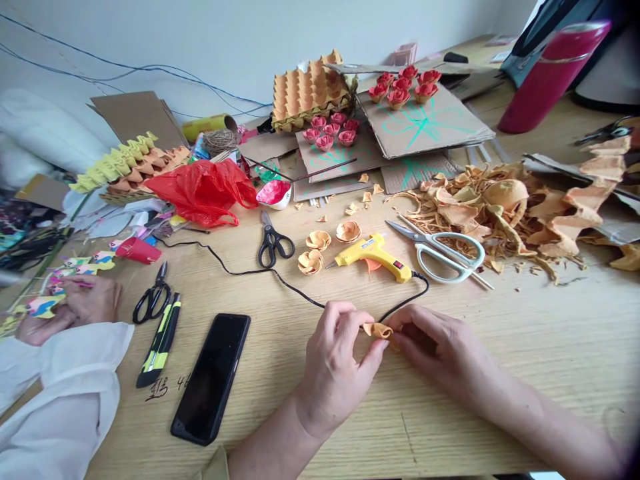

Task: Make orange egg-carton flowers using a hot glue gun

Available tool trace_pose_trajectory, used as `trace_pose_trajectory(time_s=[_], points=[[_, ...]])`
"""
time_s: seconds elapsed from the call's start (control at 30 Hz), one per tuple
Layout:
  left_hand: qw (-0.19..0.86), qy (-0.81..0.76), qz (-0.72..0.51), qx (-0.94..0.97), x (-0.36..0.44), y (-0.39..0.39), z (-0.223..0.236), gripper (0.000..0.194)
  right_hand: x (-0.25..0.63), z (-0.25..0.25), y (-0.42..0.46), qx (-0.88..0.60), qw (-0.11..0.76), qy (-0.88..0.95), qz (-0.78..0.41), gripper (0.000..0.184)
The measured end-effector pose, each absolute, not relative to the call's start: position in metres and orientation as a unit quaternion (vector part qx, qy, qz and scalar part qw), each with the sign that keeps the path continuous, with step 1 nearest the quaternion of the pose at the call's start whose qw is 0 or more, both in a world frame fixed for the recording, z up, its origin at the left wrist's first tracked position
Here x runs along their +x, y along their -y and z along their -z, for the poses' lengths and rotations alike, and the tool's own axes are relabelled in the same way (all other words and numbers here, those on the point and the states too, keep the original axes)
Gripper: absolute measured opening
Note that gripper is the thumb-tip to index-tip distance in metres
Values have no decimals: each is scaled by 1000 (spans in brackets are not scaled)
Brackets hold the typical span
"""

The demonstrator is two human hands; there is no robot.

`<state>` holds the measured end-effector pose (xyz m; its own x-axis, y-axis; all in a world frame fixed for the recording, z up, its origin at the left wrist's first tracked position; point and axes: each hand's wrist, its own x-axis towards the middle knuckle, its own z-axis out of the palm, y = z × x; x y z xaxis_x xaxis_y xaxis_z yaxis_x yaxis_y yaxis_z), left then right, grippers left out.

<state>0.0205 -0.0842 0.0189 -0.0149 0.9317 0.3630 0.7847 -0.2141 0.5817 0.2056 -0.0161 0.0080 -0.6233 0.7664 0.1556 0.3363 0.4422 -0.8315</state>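
Head-worn view, facing forward and down, close over the tabletop (280, 347)

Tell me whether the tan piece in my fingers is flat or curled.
Curled: the tan piece held between the left hand and right hand bends round on itself, with a rolled edge showing.

A plain, pale wall (200, 40) with a faint bluish cast rises behind the desk (280, 420), whose light wood-toned top fills most of the view and reaches back toward it. The grain runs mostly crosswise, with a thin dark line near the front and black handwriting (165, 388) toward the left. Thin blue cables (135, 68) droop along the wall from the upper left. Pale, puffy wrapped bundles (45, 123) sit at the far left. The light is soft, with gentle shadows.
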Motion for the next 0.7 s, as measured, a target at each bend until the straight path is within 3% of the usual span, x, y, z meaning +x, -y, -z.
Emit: trace_pose_trajectory(time_s=[0.23, 0.47, 0.63, 0.7], points=[[175, -579, -358, 712, 17, 81, -23, 37, 208, -12, 11, -300, 296, 826, -374, 15], [186, -569, -354, 718, 20, 80, -24, 30, 212, -9, 13, -289, 311, 839, -341, 13], [153, -587, -392, 691, 17, 78, -27, 27, 214, -15, -13, -350, 356, 842, -206, 13], [139, -588, -406, 686, 14, 78, -30, 24, 206, -21, -30, -379, 328, 853, -143, 15]])
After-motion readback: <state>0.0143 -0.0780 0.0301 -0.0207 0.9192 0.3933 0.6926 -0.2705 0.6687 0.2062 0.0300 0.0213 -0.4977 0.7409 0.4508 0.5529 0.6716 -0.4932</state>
